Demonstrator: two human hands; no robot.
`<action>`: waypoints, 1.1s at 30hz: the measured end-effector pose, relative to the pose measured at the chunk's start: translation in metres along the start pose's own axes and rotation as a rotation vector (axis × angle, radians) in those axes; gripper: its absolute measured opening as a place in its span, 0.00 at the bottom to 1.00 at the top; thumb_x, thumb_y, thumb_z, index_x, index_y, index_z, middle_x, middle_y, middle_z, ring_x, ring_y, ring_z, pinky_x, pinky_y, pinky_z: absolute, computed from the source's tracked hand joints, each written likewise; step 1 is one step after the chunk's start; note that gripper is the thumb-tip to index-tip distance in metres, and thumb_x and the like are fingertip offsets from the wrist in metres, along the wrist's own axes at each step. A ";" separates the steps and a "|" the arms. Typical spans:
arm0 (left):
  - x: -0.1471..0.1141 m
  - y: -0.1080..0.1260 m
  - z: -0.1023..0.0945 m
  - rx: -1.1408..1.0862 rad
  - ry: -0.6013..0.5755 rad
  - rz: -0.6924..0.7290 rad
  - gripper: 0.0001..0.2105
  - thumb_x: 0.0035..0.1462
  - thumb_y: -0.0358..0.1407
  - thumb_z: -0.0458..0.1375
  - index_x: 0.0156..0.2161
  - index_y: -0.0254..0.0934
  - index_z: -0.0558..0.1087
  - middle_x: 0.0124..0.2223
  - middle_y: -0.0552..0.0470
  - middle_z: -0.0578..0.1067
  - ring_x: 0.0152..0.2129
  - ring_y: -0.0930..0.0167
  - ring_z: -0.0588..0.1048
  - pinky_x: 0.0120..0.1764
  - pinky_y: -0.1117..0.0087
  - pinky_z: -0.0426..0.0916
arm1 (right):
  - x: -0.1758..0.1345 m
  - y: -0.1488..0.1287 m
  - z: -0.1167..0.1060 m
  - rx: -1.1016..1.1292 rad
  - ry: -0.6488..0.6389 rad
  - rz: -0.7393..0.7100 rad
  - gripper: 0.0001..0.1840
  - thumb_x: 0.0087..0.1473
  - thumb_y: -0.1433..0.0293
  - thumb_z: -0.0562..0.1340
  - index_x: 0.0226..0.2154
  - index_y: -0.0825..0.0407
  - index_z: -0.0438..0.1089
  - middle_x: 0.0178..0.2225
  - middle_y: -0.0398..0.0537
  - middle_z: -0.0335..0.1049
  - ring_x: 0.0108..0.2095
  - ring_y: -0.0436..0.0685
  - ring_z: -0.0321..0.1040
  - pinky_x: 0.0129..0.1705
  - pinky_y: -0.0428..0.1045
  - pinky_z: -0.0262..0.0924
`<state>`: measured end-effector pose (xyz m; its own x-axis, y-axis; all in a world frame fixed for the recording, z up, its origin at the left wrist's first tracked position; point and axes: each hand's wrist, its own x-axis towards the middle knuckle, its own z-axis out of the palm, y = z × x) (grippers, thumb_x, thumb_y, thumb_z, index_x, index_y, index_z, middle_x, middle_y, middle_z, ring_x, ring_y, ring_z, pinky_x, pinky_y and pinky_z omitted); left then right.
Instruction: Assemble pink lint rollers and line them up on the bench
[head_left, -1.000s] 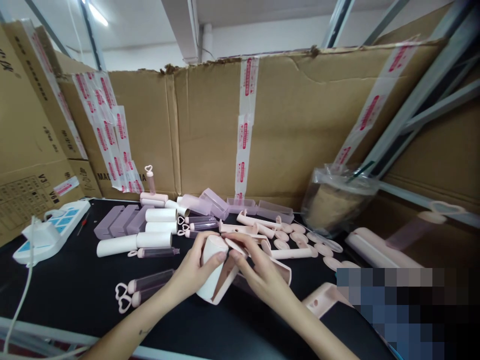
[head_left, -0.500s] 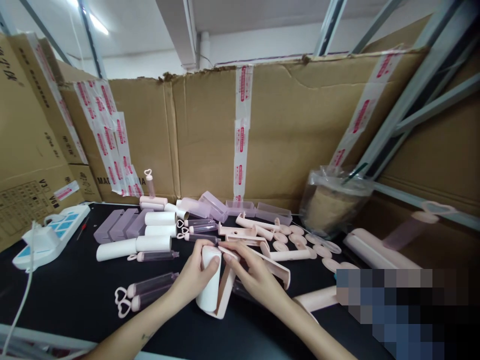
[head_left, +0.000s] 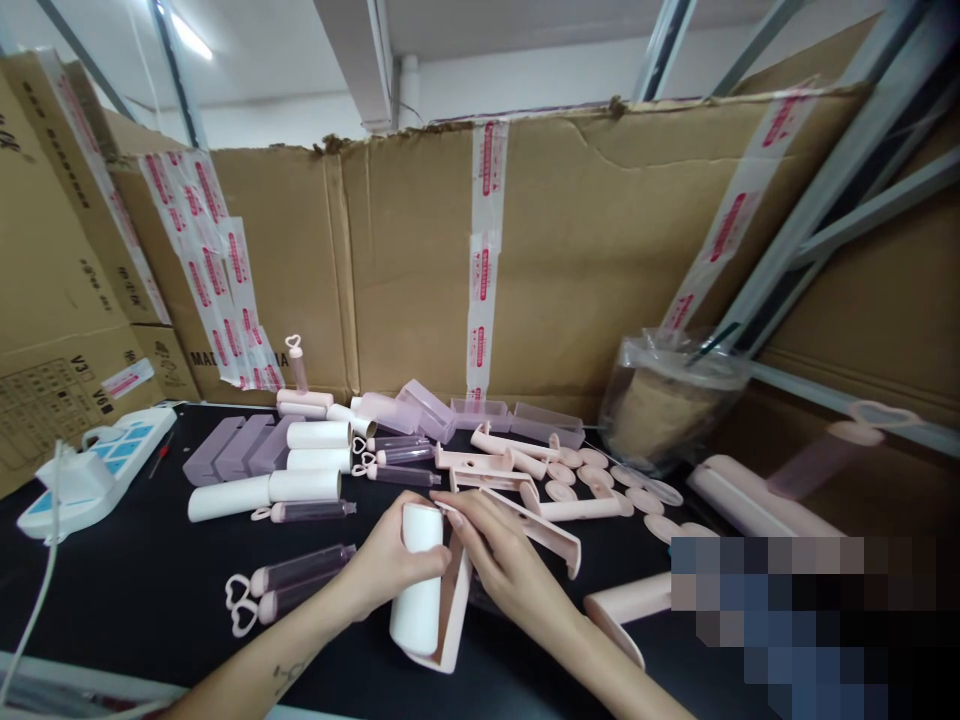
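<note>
My left hand (head_left: 397, 555) is closed around a white paper roll (head_left: 417, 610), thumb across its front. The roll stands tilted inside a long pale-pink plastic holder (head_left: 454, 620), whose lower end shows beneath it. At the roll's top, my right hand (head_left: 499, 550) is closed, its fingertips on a thin pink plastic piece (head_left: 444, 505). The fingers largely cover this piece, and I cannot tell whether it is separate from the holder. Just behind the right hand lie more pink holders (head_left: 536, 530).
Pink discs (head_left: 561, 491), white rolls (head_left: 307, 486), clear tubes with heart-shaped handles (head_left: 304, 572) and purple boxes (head_left: 221, 450) lie on the black table. A power strip (head_left: 112, 470) sits left, a bagged cup (head_left: 667, 410) right. Cardboard (head_left: 412, 270) walls the back.
The roll and holder have come slightly lower and nearer to me. My left thumb has moved down the roll, and less of the thin pink piece shows under my right fingers.
</note>
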<state>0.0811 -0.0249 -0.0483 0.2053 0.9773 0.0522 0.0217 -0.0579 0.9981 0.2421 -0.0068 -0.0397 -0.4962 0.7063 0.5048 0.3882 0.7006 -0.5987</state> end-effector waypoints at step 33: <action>-0.005 0.010 -0.010 0.290 -0.184 -0.136 0.29 0.31 0.42 0.69 0.41 0.35 0.66 0.35 0.54 0.70 0.32 0.70 0.68 0.32 0.73 0.62 | 0.011 -0.016 -0.026 -0.148 -0.245 0.157 0.13 0.41 0.78 0.56 0.32 0.52 0.71 0.30 0.45 0.72 0.27 0.54 0.66 0.29 0.47 0.58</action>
<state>0.0710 -0.0282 -0.0377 0.3529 0.9287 -0.1136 0.3320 -0.0108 0.9432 0.2500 -0.0076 -0.0083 -0.5869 0.7739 0.2380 0.5746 0.6052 -0.5511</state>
